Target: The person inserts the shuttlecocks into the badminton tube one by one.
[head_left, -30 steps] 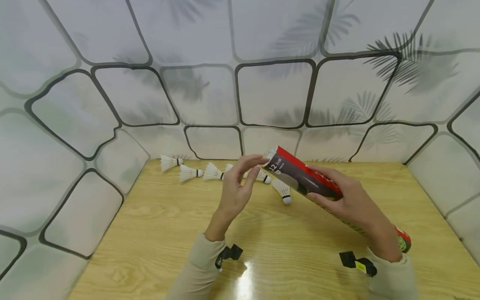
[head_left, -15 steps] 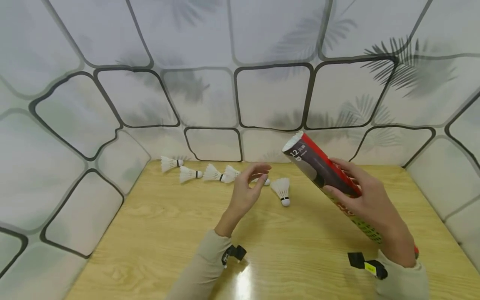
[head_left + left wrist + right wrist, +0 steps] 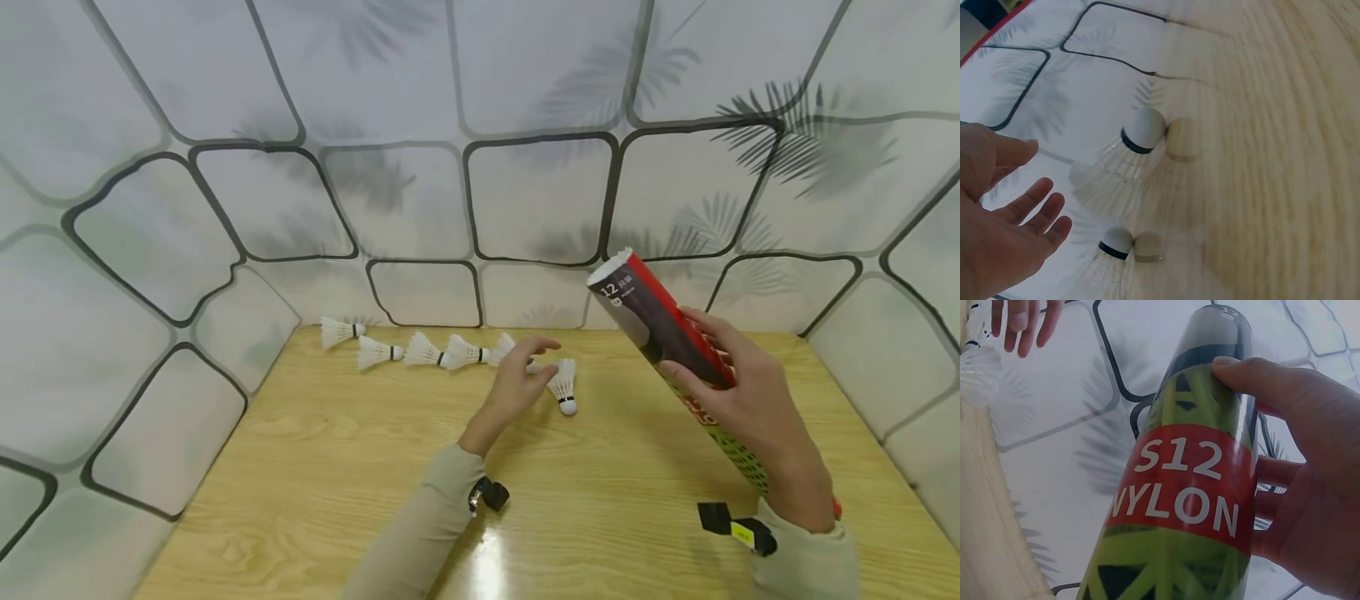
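My right hand (image 3: 757, 408) grips a shuttlecock tube (image 3: 656, 329), dark, red and green, tilted with its white upper end toward the back left. In the right wrist view, thumb and fingers wrap the tube (image 3: 1175, 481), and its red band reads "S12 NYLON". My left hand (image 3: 512, 387) hovers by the rightmost white shuttlecock (image 3: 566, 393), its fingers loosely bent with nothing in them. The left wrist view has a gap between those fingers and the nearer shuttlecock (image 3: 1144, 132). My left hand partly hides another shuttlecock (image 3: 504, 348).
A row of several shuttlecocks runs along the table's back edge to the left, ending at a far-left shuttlecock (image 3: 341, 332). The wooden table (image 3: 322, 475) meets a patterned backdrop (image 3: 540, 200) behind and at both sides.
My left hand has left the tube's upper end and moved right and down toward the rightmost shuttlecock. My right hand has drawn the tube to the right and tilted it more upright.
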Demonstrator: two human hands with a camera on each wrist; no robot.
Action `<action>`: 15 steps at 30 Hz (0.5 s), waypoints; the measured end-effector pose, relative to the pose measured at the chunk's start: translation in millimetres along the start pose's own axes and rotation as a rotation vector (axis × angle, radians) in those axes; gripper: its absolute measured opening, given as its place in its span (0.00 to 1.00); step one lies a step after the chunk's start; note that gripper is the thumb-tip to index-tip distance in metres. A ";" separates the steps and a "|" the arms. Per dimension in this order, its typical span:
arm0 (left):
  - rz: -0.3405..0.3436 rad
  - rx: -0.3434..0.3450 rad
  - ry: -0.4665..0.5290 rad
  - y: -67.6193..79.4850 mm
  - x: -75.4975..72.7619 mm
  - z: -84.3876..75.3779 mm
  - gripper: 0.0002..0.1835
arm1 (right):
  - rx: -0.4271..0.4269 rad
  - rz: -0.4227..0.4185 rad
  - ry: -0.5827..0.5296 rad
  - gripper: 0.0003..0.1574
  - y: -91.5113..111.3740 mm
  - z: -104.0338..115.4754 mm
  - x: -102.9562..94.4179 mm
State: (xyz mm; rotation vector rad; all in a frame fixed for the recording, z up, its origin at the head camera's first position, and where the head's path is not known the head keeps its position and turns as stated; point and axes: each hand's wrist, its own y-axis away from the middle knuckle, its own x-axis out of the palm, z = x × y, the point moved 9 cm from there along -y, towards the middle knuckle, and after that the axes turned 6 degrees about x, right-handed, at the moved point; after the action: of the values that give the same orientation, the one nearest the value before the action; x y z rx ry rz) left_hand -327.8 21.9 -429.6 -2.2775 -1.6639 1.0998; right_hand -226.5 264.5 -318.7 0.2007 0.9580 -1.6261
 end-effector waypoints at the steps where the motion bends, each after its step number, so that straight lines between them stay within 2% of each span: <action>1: 0.016 0.007 -0.017 -0.6 3.0 0.0 0.18 | 0.006 -0.007 0.002 0.48 0.5 -1.3 -1.6; 6: 0.088 0.051 -0.093 -3.2 14.7 -2.4 0.18 | 0.053 -0.049 0.031 0.49 2.0 -10.1 -11.5; 11: 0.158 0.023 -0.137 -2.2 24.2 2.1 0.17 | 0.085 -0.073 0.055 0.49 2.7 -18.5 -21.6; 15: 0.175 0.002 -0.156 -0.5 27.0 5.1 0.16 | 0.085 -0.077 0.056 0.50 3.6 -21.9 -27.2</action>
State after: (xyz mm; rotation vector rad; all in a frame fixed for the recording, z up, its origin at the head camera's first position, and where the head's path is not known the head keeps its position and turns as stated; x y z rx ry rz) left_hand -327.6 43.9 -446.1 -2.4305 -1.5357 1.3474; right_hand -222.8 299.4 -318.3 0.2715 0.9491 -1.7417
